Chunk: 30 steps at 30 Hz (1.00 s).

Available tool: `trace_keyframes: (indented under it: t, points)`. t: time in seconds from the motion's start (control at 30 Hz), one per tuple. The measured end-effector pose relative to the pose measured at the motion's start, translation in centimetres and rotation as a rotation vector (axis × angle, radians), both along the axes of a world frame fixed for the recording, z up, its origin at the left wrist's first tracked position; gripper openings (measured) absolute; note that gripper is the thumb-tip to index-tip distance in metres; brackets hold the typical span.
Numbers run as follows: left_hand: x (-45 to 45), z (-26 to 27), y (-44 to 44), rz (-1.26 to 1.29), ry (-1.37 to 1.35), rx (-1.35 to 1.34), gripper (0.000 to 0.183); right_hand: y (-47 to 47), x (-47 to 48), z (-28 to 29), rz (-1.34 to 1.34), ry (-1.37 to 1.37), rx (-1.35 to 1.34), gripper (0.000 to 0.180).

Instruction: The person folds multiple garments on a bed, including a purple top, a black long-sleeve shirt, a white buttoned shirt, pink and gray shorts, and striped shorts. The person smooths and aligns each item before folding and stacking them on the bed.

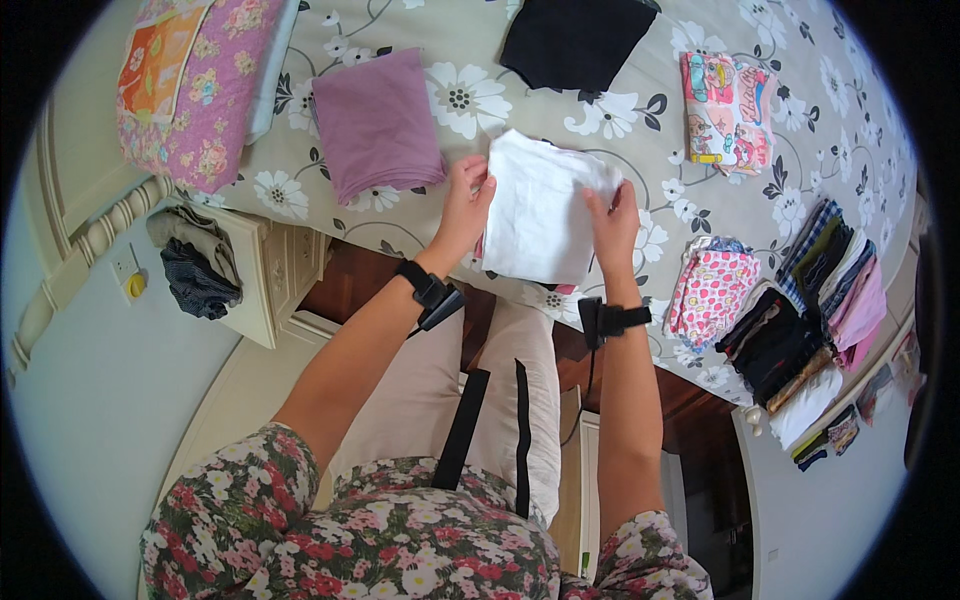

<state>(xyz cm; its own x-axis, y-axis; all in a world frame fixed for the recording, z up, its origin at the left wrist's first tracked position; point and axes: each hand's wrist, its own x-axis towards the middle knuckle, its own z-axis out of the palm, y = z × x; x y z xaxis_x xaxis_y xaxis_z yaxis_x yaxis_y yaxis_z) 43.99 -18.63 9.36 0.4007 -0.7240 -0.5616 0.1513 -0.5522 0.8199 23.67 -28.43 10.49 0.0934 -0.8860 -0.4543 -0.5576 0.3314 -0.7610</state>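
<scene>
A folded white cloth garment (541,210) lies on the near part of the bed, with pink and dark fabric peeking out beneath its edges. My left hand (466,196) touches its left edge, thumb and fingers at the upper left side. At the right edge, my right hand (613,219) has its thumb on top of the white cloth and its fingers curled at the corner. To the left of it lies a folded mauve garment (379,124). Beyond it is a folded black garment (576,41), and a folded pink cartoon-print garment (727,112) lies at the right.
Folded strawberry-print clothes (712,294) and rows of folded clothes (780,337) occupy the bed's right end. A floral quilted bundle (214,97) sits at the left. Rumpled clothes (199,262) rest on a cream nightstand (259,300). The turned bed rail (97,238) runs along the left.
</scene>
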Motion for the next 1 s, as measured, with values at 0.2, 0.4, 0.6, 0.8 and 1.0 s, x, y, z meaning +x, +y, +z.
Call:
trace_keyframes:
  t: [0.2, 0.4, 0.6, 0.8, 1.0]
  points:
    - [-0.4, -2.4, 1.9, -0.022, -0.067, 0.151, 0.056, -1.2, 0.5, -1.4, -0.072, -0.100, 0.230, 0.037]
    - [0.5, 4.9, 2.3, 0.250, 0.472, 0.301, 0.061, 3.6, 0.4, 6.3, 0.299, -0.218, -0.051, 0.028]
    - [-1.1, 13.1, 7.0, 0.239, 0.820, 0.472, 0.057, 11.1, -0.7, 12.2, 0.617, -0.312, -0.101, 0.032]
    - [-3.5, 13.3, 11.9, 0.419, 0.815, 0.602, 0.061, 14.3, -3.0, 13.3, 0.640, -0.243, -0.095, 0.029]
    - [-5.6, 11.7, 9.7, -0.166, -0.225, 0.242, 0.079, 14.1, -3.2, 13.3, 0.645, -0.225, -0.165, 0.026]
